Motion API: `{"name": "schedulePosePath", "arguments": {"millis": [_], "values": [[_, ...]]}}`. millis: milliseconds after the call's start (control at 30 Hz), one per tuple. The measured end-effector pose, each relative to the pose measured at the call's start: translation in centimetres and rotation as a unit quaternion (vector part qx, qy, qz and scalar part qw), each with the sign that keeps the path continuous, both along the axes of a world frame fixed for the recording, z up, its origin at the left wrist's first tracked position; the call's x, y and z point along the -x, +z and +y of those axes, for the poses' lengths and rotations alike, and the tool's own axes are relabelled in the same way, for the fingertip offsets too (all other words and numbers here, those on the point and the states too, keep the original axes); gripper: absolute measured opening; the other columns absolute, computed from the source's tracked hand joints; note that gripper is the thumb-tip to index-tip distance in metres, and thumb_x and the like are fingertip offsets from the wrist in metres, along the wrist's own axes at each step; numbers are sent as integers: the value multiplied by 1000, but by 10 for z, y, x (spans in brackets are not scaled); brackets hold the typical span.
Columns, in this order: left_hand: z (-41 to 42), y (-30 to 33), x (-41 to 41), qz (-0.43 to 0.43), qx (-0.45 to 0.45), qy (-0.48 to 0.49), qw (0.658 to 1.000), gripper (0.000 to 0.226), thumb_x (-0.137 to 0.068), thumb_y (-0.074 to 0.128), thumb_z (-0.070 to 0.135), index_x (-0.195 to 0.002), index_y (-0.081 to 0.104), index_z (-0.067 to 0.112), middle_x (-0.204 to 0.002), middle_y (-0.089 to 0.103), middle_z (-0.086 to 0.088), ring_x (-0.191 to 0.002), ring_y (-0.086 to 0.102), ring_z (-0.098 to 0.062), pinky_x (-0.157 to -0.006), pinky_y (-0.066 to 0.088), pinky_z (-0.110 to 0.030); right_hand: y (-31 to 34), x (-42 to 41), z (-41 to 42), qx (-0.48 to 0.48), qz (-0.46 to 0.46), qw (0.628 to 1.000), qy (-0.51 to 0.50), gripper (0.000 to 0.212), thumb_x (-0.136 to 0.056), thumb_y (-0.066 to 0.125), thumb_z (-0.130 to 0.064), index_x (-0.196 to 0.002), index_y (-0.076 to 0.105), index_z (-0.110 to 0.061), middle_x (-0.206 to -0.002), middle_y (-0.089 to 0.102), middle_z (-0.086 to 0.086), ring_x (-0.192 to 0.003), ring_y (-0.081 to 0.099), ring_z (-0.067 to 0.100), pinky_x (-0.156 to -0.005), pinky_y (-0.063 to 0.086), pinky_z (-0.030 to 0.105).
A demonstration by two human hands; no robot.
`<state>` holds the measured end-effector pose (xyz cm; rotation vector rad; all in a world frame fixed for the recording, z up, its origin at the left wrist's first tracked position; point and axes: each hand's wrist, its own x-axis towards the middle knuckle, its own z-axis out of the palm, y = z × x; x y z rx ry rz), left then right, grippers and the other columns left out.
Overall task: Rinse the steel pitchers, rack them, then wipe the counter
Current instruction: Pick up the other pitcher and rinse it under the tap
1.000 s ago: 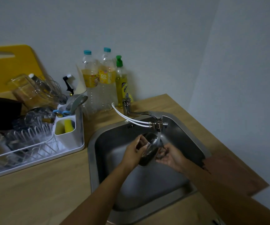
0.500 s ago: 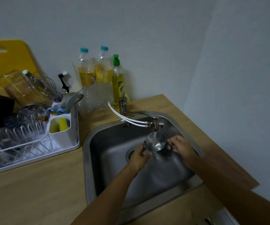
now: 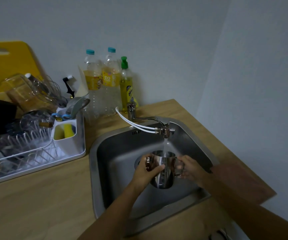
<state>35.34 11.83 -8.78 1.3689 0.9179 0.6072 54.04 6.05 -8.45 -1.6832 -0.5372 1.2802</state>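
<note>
A steel pitcher [image 3: 164, 172] is held upright over the steel sink [image 3: 105, 153], right under the tap [image 3: 164, 130], and running water falls into its mouth. My left hand [image 3: 147, 172] grips the pitcher's body from the left, thumb across its side. My right hand [image 3: 190, 168] holds the pitcher's handle from the right. The white dish rack [image 3: 74, 153] stands on the wooden counter [image 3: 36, 201] to the left of the sink.
The rack holds glassware, a whisk, a dark pan and a caddy with yellow sponges [image 3: 68, 130]. Two plastic bottles [image 3: 103, 82] and a green-capped dish soap [image 3: 126, 85] stand behind the tap. A yellow cutting board [image 3: 6, 58] leans on the wall.
The pitcher went from tilted on its side in my hands to upright under the stream. My right hand moved onto its handle.
</note>
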Motion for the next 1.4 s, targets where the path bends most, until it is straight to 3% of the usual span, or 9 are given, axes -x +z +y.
{"name": "schedulePosePath", "arguments": {"millis": [133,400,533,633,733,800,867,1167,1400], "values": [[9,2,6,33,-62,12,997,53,-75,75,21,-120,48,24,-106,59,12,-96,58,-2,-87,53,-31,-11,17,7,-8,65,998,-19,16,-97,44,-27,-96,56,-17,-97,60,9,-88,60,25,-70,50,37],[20,12,7,88,-130,4,988,62,-77,74,19,-129,43,30,-113,49,12,-104,49,-9,-87,45,-28,-12,25,19,-63,163,983,-56,25,-94,47,-28,-112,54,-11,-112,59,16,-100,59,28,-72,48,36],[16,10,-1,45,-84,16,995,76,-76,73,5,-137,33,26,-119,46,9,-113,46,-9,-92,41,-25,0,15,28,-90,87,990,-70,7,-95,45,-14,-90,51,-14,-94,55,10,-85,56,22,-73,49,34],[10,-3,-10,13,-13,33,999,83,-73,76,3,-141,32,18,-128,50,3,-117,51,-14,-99,44,-31,6,0,30,-90,-33,995,-29,2,-91,52,-12,-92,50,-13,-96,54,9,-90,56,21,-87,48,43],[1,-12,-21,-11,41,42,998,51,-73,76,5,-120,54,0,-112,65,-10,-107,61,-23,-94,50,-36,14,-12,30,-100,-116,988,18,12,-90,56,-10,-99,50,-7,-94,54,9,-79,54,16,-72,47,31],[-5,-11,-28,-21,77,51,996,39,-77,73,5,-112,58,-6,-111,67,-17,-96,64,-18,-84,53,-23,21,-17,29,-109,-141,983,35,11,-89,57,-10,-98,51,-7,-88,54,6,-73,53,14,-65,44,24],[-11,-10,-35,-42,120,55,990,37,-81,70,6,-115,59,-3,-114,66,-15,-88,63,-10,-71,53,-11,24,-24,29,-106,-173,978,56,11,-89,58,-13,-98,52,-10,-89,58,5,-78,58,16,-66,46,23],[-40,-7,-59,-61,279,24,958,31,-83,64,43,-96,63,14,-94,71,-13,-75,70,-18,-69,59,-25,41,-48,38,2,-375,918,130,24,-76,74,-33,-88,59,-19,-97,62,4,-90,60,20,-66,43,25],[-51,-2,-69,-114,358,24,927,42,-84,56,52,-90,62,11,-68,75,-9,-66,73,-19,-61,60,-25,62,-56,45,71,-462,865,181,16,-78,73,-25,-68,71,-12,-67,62,1,-66,56,11,-57,39,23]]}}
